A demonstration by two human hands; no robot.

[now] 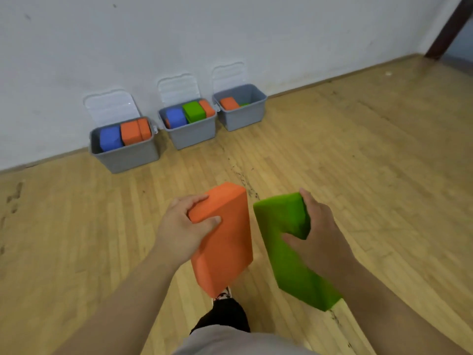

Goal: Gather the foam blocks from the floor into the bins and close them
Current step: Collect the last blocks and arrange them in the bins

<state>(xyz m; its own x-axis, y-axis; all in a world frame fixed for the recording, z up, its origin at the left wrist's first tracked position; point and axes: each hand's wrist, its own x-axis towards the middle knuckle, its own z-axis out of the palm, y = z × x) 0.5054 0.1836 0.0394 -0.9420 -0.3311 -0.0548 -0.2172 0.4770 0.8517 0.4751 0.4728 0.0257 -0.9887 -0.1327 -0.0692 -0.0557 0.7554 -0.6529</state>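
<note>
— Floorboards of pale wood [358, 175] run up to a white wall, and I see no loose block lying on them. Where should these two go?

— Three bins stand along that wall with their clear hinged lids [110, 106] tipped back. The left grey plastic bin [128, 157] and the middle grey plastic bin [194, 135] look nearly full. I'd say the right grey plastic bin [243, 119] has the most room.

— And what is being carried?

— The orange rectangular foam block [225, 239] is up in the air, well short of the bins. The left hand [181, 226] grips it near its far end, thumb on the broad face. The green rectangular foam block [286, 252] is close beside it but not touching, gripped the same way by the right hand [317, 234].

— Are they heavy?

— Probably light, since each one hangs from a single hand. The foam looks firm and matte, so it shouldn't slip or break. Pinch across the thin side. A hold nearer the middle would tip less.
</note>
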